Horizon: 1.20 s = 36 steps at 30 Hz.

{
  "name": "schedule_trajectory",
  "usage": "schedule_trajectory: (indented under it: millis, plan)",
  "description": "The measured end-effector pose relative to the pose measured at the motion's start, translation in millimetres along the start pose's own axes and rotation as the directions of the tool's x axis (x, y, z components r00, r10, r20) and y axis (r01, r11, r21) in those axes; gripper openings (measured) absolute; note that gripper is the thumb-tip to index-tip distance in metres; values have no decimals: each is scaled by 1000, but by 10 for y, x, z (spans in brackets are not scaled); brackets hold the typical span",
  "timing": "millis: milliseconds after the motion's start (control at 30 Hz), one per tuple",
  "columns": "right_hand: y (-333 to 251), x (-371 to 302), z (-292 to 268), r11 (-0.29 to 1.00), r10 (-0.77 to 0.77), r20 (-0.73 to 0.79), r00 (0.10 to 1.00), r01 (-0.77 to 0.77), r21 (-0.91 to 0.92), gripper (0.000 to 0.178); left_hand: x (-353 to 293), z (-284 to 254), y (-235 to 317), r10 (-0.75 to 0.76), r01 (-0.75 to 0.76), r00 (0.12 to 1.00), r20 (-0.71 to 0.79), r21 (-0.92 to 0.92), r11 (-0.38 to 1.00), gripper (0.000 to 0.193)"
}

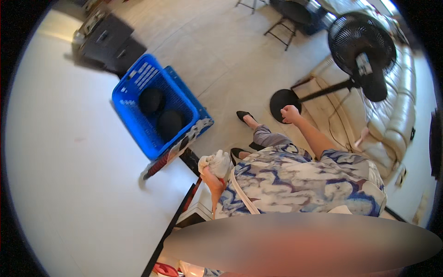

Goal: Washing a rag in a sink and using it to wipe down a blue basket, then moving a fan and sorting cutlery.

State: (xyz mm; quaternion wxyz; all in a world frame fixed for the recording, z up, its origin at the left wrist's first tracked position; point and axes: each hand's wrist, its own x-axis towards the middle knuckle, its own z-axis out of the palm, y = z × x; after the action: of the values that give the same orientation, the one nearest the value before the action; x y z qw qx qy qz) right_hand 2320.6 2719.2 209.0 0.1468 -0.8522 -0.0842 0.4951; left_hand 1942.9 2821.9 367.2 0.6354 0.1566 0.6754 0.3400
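At the far left, beside a pale wall, stands a dark low cabinet point(108, 44). Just right of it, on the light tiled floor point(217, 55), sits a bright blue plastic laundry basket with mesh walls point(134, 117), and two dark round bundles point(159, 113) lie inside it, one touching the other. A patterned cloth in white, blue and red point(177, 147) hangs over the basket's near corner.

Further right, close to the body, the left hand point(211, 177) is closed around a crumpled white cloth wad point(217, 162), held at waist height against the blue-and-white marbled shirt point(300, 180). The wad looks soft and light, easily squashed and not fragile; it would likely sag or unfold if pinched at one edge, so a full-hand grasp around its bunched middle, as here, seems the surest hold.

The right hand point(290, 113) is curled into a loose fist away from the body; whether it holds anything I cannot tell. It hangs near the round black base point(281, 100) of a black standing fan point(362, 46), whose pole tilts toward a cream leather sofa point(397, 115) at the right edge.
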Motion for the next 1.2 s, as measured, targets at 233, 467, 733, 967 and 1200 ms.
schedule_trajectory:
  millis: [233, 467, 733, 967, 1200]
  plan:
    - [476, 440, -873, 882, 233, -459, 857, 12, 471, 34, 325, 15, -295, 80, -93, 983, 165, 75, 993, 34]
    - [82, 972, -1221, 926, 281, -954, 107, 230, 299, 45, 430, -237, -349, 81, -89, 988, 132, 53, 995, 37]
    - [-113, 503, -919, 924, 162, -904, 396, 261, 280, 27, -133, 235, 231, -68, 63, 986, 150, 39, 997, 39]
    - [-7, 308, -816, 742, -1, -883, 469, 592, 313, 21, 583, -330, -210, 88, -110, 964, 252, 73, 991, 37]
    - [-205, 65, -863, 543, -262, -768, 584, 747, 382, 15, 468, -174, -82, 195, -231, 968, 160, 255, 939, 29]
